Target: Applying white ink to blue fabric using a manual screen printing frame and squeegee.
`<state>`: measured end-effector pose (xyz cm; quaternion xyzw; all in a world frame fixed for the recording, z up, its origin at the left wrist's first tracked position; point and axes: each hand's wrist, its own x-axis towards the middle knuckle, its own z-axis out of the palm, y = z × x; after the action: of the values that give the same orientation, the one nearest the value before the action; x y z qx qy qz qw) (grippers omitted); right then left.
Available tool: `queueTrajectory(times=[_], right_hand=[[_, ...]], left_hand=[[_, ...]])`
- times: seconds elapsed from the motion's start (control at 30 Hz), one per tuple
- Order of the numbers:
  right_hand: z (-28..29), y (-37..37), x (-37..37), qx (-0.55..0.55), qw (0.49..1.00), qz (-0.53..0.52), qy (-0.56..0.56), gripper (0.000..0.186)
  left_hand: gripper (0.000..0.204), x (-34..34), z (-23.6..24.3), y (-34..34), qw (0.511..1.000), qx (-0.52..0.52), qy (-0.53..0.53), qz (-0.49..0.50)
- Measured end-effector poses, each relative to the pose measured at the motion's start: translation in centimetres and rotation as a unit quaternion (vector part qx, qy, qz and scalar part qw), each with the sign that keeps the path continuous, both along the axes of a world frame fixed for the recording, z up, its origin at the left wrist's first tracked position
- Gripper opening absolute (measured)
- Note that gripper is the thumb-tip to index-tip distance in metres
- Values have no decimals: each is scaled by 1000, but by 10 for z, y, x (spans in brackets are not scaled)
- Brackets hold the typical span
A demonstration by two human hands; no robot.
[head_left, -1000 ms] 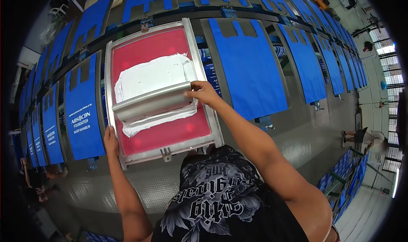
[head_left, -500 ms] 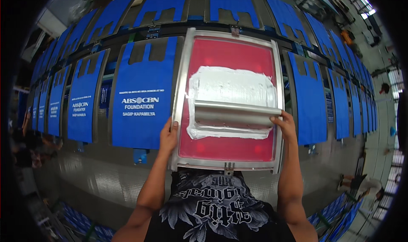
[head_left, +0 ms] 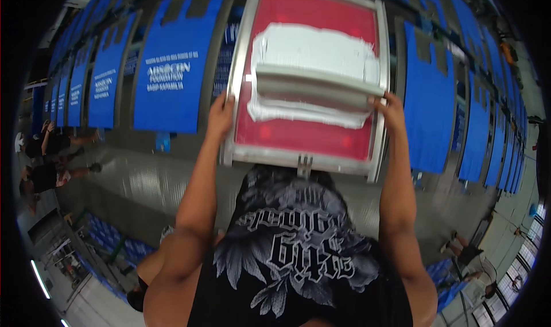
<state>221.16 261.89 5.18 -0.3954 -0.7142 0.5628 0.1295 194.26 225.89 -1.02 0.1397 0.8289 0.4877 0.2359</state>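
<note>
My left hand [head_left: 221,113] grips the left rail of a metal screen-printing frame [head_left: 374,12] with red mesh [head_left: 304,140]. My right hand [head_left: 389,110] has its fingers closed on the right end of a long metal squeegee [head_left: 315,86], which lies across the lower part of a thick patch of white ink [head_left: 313,49] on the mesh. The frame sits in front of my body, above my black printed shirt [head_left: 287,235]. The picture is slightly blurred, and whatever is under the frame is hidden.
Blue bags [head_left: 427,109] lie on boards in rows either side; those at left [head_left: 166,103] carry white print. Co-workers stand at left [head_left: 51,172] and lower right [head_left: 462,252]; part of another person [head_left: 138,289] shows behind me at lower left. Grey floor [head_left: 143,178] runs along the rows.
The view has swung, so the frame shifted right, then higher in the picture. My arms now point straighter ahead, both hands keeping their grips. More co-workers show at left.
</note>
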Motion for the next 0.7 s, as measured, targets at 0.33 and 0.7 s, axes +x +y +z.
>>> queueTrajectory(times=[0.33,0.7], right_hand=[[-7,-16,-1,-68,997,-9,41,39],[13,-18,5,61,992,93,-68,31]], left_hand=[[52,-6,-16,-8,998,47,-44,3],[55,3,6,-1,983,-30,177,-38]])
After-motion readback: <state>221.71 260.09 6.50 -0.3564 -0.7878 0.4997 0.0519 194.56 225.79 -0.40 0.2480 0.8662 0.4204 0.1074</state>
